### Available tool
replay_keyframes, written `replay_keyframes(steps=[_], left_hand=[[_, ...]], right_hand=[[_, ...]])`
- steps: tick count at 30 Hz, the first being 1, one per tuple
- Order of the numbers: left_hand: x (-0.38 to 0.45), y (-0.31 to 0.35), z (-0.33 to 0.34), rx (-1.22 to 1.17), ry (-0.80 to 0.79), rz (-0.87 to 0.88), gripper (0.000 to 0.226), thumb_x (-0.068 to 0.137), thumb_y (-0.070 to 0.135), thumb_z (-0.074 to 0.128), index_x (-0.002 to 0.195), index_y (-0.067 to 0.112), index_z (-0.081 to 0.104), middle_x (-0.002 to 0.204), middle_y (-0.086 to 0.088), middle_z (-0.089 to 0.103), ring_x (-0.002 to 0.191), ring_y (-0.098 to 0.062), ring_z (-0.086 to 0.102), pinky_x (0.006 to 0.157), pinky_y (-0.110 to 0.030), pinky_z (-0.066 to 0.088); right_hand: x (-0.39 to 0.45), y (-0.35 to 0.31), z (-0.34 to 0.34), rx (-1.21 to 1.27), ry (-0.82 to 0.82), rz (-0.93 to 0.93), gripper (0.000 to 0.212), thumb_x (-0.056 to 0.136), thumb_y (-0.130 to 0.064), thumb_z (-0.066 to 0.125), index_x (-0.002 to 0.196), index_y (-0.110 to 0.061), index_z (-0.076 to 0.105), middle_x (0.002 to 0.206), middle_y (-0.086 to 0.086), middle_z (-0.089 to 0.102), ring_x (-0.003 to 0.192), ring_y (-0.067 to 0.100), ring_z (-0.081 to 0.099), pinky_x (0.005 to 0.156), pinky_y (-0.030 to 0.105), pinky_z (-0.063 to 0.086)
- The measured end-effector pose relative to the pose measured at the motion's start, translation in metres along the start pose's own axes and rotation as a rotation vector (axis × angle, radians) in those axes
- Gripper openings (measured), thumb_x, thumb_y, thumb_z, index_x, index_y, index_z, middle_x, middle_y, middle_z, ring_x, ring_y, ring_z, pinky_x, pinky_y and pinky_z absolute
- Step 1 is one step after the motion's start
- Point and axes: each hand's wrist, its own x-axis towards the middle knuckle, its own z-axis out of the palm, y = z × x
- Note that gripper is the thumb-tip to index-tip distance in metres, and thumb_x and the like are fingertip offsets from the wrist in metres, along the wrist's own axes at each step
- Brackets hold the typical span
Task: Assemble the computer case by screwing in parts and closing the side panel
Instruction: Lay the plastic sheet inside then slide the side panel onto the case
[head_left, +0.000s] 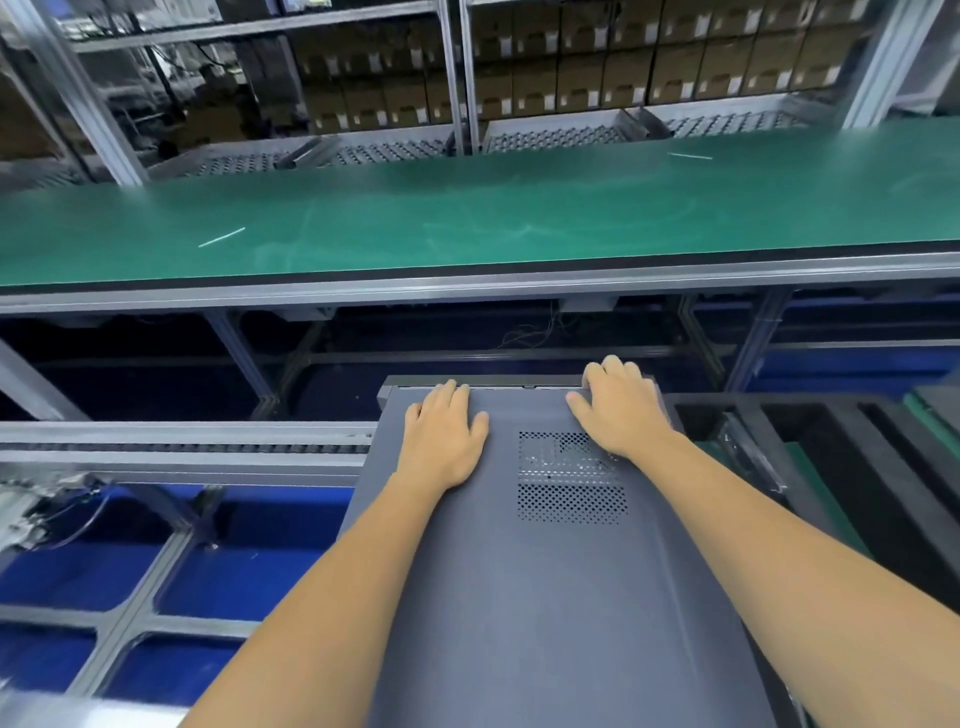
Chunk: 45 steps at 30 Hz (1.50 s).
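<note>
A dark grey computer case lies flat in front of me, its side panel (545, 597) facing up with two perforated vent patches near the far end. My left hand (444, 436) rests palm down on the panel's far left part, fingertips reaching the far edge. My right hand (621, 405) lies on the far right part, fingers curled over the far edge of the case. A strip of the case frame (493, 381) shows just beyond the panel's far edge. No screws or tools are in view.
A green conveyor belt (467, 218) runs across beyond the case, with aluminium rails and roller racks behind it and shelves of cardboard boxes. Black foam trays (857, 467) stand to the right. Blue bins and metal frame bars (130, 597) lie lower left.
</note>
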Motion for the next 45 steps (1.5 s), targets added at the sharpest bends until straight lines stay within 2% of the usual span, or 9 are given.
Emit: replay_keyframes(steps=[6, 10, 17, 21, 24, 35, 39, 41, 45], left_hand=[[0.012, 0.001, 0.002, 0.027, 0.040, 0.041, 0.051, 0.098, 0.041, 0.034, 0.138, 0.012, 0.042, 0.134, -0.003, 0.043, 0.126, -0.020, 0.038, 0.106, -0.036, 0.024], [0.015, 0.000, 0.003, 0.018, 0.074, 0.059, 0.042, 0.096, 0.043, 0.037, 0.121, 0.013, 0.052, 0.118, -0.002, 0.047, 0.111, -0.022, 0.044, 0.098, -0.035, 0.029], [0.028, -0.004, 0.005, 0.040, 0.089, 0.059, 0.035, 0.095, 0.048, 0.039, 0.100, 0.015, 0.049, 0.104, 0.000, 0.046, 0.098, -0.021, 0.041, 0.091, -0.034, 0.031], [0.038, -0.004, 0.007, 0.042, 0.092, 0.028, 0.036, 0.095, 0.049, 0.038, 0.096, 0.014, 0.048, 0.103, -0.001, 0.044, 0.098, -0.021, 0.039, 0.092, -0.036, 0.028], [0.046, -0.002, 0.005, 0.066, 0.071, 0.010, 0.038, 0.097, 0.047, 0.034, 0.097, 0.012, 0.049, 0.103, -0.004, 0.043, 0.098, -0.023, 0.039, 0.093, -0.038, 0.027], [0.060, -0.004, 0.003, 0.114, 0.019, 0.020, 0.032, 0.099, 0.041, 0.025, 0.088, 0.013, 0.037, 0.095, -0.003, 0.037, 0.088, -0.022, 0.032, 0.085, -0.040, 0.027], [0.065, -0.002, -0.013, 0.106, 0.059, 0.045, 0.036, 0.099, 0.039, 0.024, 0.081, 0.013, 0.040, 0.088, -0.003, 0.044, 0.084, -0.023, 0.038, 0.087, -0.041, 0.029], [0.068, -0.002, -0.023, 0.066, 0.051, 0.038, 0.038, 0.098, 0.036, 0.024, 0.072, 0.013, 0.041, 0.081, -0.006, 0.051, 0.076, -0.025, 0.042, 0.081, -0.040, 0.031], [0.067, 0.002, -0.027, 0.047, -0.003, 0.028, 0.038, 0.100, 0.034, 0.022, 0.081, 0.010, 0.044, 0.077, -0.005, 0.051, 0.071, -0.029, 0.047, 0.071, -0.036, 0.031]], right_hand=[[0.013, -0.006, 0.004, 0.040, 0.002, 0.047, 0.033, 0.101, -0.042, 0.041, 0.102, -0.011, 0.053, 0.111, 0.007, 0.052, 0.105, 0.028, 0.045, 0.089, 0.043, 0.035], [0.017, -0.008, 0.008, 0.027, 0.021, 0.075, 0.031, 0.102, -0.040, 0.039, 0.099, -0.012, 0.052, 0.110, 0.007, 0.054, 0.104, 0.027, 0.045, 0.089, 0.044, 0.034], [0.021, -0.008, 0.012, -0.019, 0.083, 0.077, 0.039, 0.103, -0.040, 0.038, 0.098, -0.009, 0.060, 0.105, 0.008, 0.060, 0.100, 0.027, 0.050, 0.087, 0.042, 0.036], [0.026, -0.008, 0.013, -0.035, 0.103, 0.095, 0.043, 0.103, -0.042, 0.036, 0.093, -0.008, 0.060, 0.099, 0.009, 0.061, 0.090, 0.026, 0.048, 0.083, 0.040, 0.035], [0.029, -0.006, 0.011, 0.031, 0.095, 0.118, 0.039, 0.104, -0.041, 0.036, 0.082, -0.010, 0.049, 0.091, 0.009, 0.057, 0.081, 0.025, 0.042, 0.079, 0.039, 0.032], [0.037, -0.006, 0.013, 0.050, 0.063, 0.099, 0.041, 0.104, -0.038, 0.034, 0.078, -0.009, 0.046, 0.084, 0.007, 0.050, 0.078, 0.026, 0.046, 0.080, 0.040, 0.035], [0.042, -0.010, 0.001, 0.076, 0.094, 0.084, 0.044, 0.104, -0.037, 0.030, 0.072, -0.012, 0.046, 0.078, 0.005, 0.049, 0.073, 0.028, 0.049, 0.071, 0.037, 0.035], [0.048, -0.012, -0.010, 0.063, 0.105, 0.090, 0.047, 0.103, -0.038, 0.030, 0.066, -0.015, 0.047, 0.074, 0.005, 0.052, 0.069, 0.028, 0.050, 0.067, 0.036, 0.035], [0.049, -0.012, -0.014, 0.030, 0.063, 0.097, 0.047, 0.103, -0.036, 0.029, 0.068, -0.014, 0.051, 0.075, 0.006, 0.058, 0.070, 0.029, 0.055, 0.068, 0.036, 0.038]])
